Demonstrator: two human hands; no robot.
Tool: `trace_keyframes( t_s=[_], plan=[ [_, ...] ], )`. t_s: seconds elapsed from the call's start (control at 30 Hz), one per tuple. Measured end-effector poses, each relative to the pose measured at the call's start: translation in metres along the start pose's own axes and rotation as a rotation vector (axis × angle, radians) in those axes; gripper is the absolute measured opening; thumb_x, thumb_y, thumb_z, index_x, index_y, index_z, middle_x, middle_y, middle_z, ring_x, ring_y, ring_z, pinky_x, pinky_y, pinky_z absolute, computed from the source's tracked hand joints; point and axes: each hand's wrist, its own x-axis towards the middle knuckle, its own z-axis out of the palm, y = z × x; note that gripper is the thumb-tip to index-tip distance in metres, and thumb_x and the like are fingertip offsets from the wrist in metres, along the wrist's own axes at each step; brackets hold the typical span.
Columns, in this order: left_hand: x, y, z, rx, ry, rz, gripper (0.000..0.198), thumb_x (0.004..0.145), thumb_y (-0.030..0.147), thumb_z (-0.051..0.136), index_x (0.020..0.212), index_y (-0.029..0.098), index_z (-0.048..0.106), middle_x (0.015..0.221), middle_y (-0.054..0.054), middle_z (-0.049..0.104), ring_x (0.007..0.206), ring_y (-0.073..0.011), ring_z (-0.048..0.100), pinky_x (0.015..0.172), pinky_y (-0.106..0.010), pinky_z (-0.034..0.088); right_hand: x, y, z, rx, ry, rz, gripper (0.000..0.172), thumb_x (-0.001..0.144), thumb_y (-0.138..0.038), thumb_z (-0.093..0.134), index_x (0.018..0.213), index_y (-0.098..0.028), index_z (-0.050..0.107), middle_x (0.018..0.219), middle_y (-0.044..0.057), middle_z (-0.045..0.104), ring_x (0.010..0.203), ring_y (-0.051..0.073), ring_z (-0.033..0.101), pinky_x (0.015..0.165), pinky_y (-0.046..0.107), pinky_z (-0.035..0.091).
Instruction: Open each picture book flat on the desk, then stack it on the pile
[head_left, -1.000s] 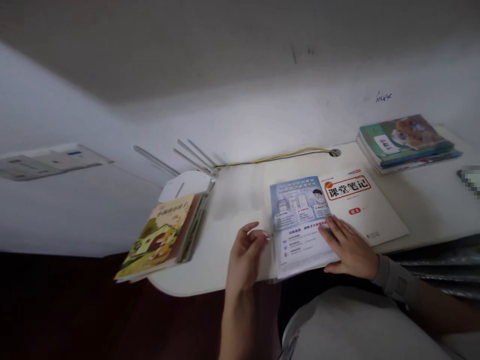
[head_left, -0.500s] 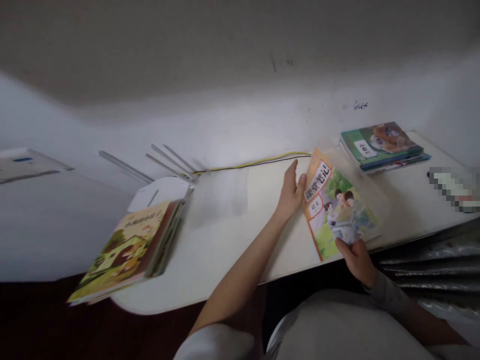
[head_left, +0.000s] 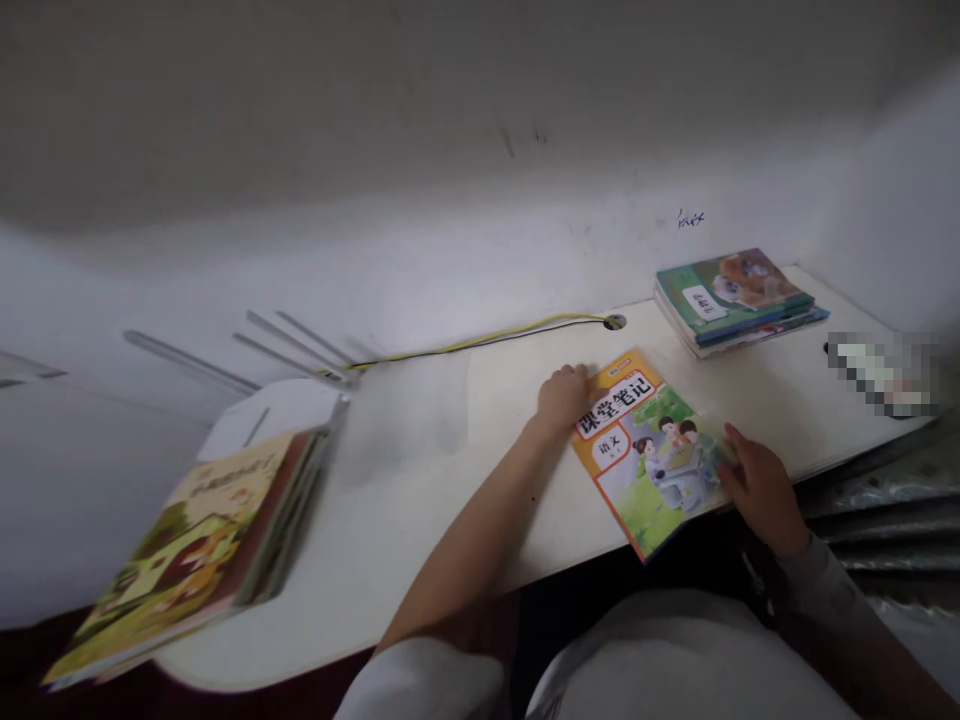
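The orange-and-green Chinese class-notes book (head_left: 637, 470) is at the front of the white desk (head_left: 427, 500), cover up and slanted, its lower corner jutting past the front edge. The left hand (head_left: 562, 395) has its fingers curled at the book's upper left edge; whether that grip is clamped on it, I cannot tell. The right hand (head_left: 769, 495) is at the right edge, thumb and forefinger apart, the thumb tip blurred against the cover; how firmly this grip closes, I cannot tell. Behind and to the right lies a stack of books (head_left: 735, 300), a puppy cover on top; far left, storybooks (head_left: 180, 560) lie beside a router (head_left: 274, 405)
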Motion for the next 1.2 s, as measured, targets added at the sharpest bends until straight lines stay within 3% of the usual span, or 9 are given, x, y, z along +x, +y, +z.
trace_keyframes(
  t_s=[0.07, 0.17, 0.27, 0.47, 0.6, 0.7, 0.83, 1.03, 1.2],
  plan=[
    [-0.009, -0.021, -0.009, 0.012, -0.087, -0.061, 0.046, 0.079, 0.057, 0.055, 0.101, 0.017, 0.064, 0.096, -0.014, 0.069, 0.088, -0.0268, 0.065, 0.075, -0.034, 0.047, 0.019, -0.001, 0.002, -0.058, -0.063, -0.087, 0.045, 0.093, -0.031, 0.037, 0.136, -0.018, 0.043, 0.104, 0.014, 0.066, 0.098, 0.03, 0.061, 0.087, 0.048, 0.048],
    [-0.02, -0.05, -0.017, -0.117, -0.202, -0.106, 0.046, 0.077, 0.063, 0.052, 0.076, 0.019, 0.065, 0.061, -0.006, 0.066, 0.059, -0.0201, 0.063, 0.062, -0.029, 0.045, 0.058, -0.001, 0.004, -0.1, -0.138, -0.133, 0.05, 0.091, -0.027, 0.038, 0.139, -0.013, 0.038, 0.101, 0.014, 0.067, 0.094, 0.029, 0.061, 0.084, 0.044, 0.048],
    [-0.022, -0.064, -0.015, -0.36, -0.184, -0.082, 0.045, 0.076, 0.061, 0.054, 0.076, 0.018, 0.066, 0.058, -0.004, 0.065, 0.056, -0.0175, 0.06, 0.058, -0.027, 0.043, 0.087, 0.005, 0.0, -0.178, -0.196, -0.078, 0.062, 0.086, -0.037, 0.051, 0.138, -0.006, 0.037, 0.099, 0.016, 0.067, 0.09, 0.03, 0.061, 0.077, 0.041, 0.047],
    [0.004, -0.043, 0.006, -0.486, -0.057, -0.027, 0.038, 0.079, 0.049, 0.055, 0.086, 0.014, 0.068, 0.08, -0.003, 0.069, 0.072, -0.0153, 0.059, 0.063, -0.023, 0.043, 0.08, 0.026, -0.024, -0.112, -0.353, 0.173, 0.039, 0.088, -0.053, 0.046, 0.101, -0.019, 0.061, 0.077, 0.005, 0.067, 0.069, 0.021, 0.062, 0.061, 0.031, 0.042],
    [0.019, -0.027, 0.013, -0.472, 0.013, -0.031, 0.02, 0.078, 0.03, 0.056, 0.086, 0.013, 0.065, 0.077, -0.002, 0.068, 0.07, -0.0135, 0.059, 0.064, -0.022, 0.042, 0.063, 0.024, -0.025, -0.079, -0.344, 0.115, 0.026, 0.088, -0.043, 0.046, 0.076, -0.022, 0.057, 0.077, 0.003, 0.065, 0.072, 0.019, 0.062, 0.065, 0.03, 0.043],
    [0.018, -0.026, 0.012, -0.42, 0.06, -0.055, 0.014, 0.078, 0.024, 0.055, 0.087, 0.016, 0.063, 0.08, -0.002, 0.069, 0.072, -0.0142, 0.06, 0.066, -0.023, 0.043, 0.071, 0.011, -0.016, -0.217, -0.313, 0.079, 0.019, 0.089, -0.03, 0.043, 0.078, -0.021, 0.055, 0.08, 0.006, 0.065, 0.075, 0.02, 0.062, 0.065, 0.03, 0.043],
    [0.006, -0.04, 0.005, -0.307, 0.154, -0.173, 0.012, 0.082, 0.023, 0.051, 0.089, 0.02, 0.06, 0.091, -0.007, 0.07, 0.082, -0.0198, 0.063, 0.07, -0.027, 0.043, 0.118, -0.015, 0.008, -0.425, -0.323, 0.101, 0.02, 0.094, -0.027, 0.038, 0.098, -0.018, 0.056, 0.089, 0.011, 0.067, 0.075, 0.022, 0.064, 0.06, 0.029, 0.04],
    [-0.014, -0.078, -0.003, -0.178, 0.243, -0.386, 0.017, 0.089, 0.023, 0.042, 0.097, 0.021, 0.057, 0.093, -0.011, 0.07, 0.088, -0.025, 0.065, 0.07, -0.03, 0.044, 0.198, -0.057, 0.059, -0.429, -0.305, 0.029, 0.024, 0.095, -0.021, 0.035, 0.11, -0.014, 0.051, 0.1, 0.015, 0.065, 0.088, 0.023, 0.064, 0.066, 0.03, 0.043],
    [-0.03, -0.077, -0.001, -0.106, 0.271, -0.405, 0.028, 0.091, 0.02, 0.037, 0.111, 0.017, 0.056, 0.107, -0.016, 0.067, 0.102, -0.0287, 0.062, 0.082, -0.037, 0.045, 0.214, -0.067, 0.085, -0.398, -0.276, -0.02, 0.025, 0.092, -0.012, 0.034, 0.109, -0.01, 0.052, 0.107, 0.019, 0.061, 0.097, 0.025, 0.059, 0.075, 0.031, 0.043]
  ],
)
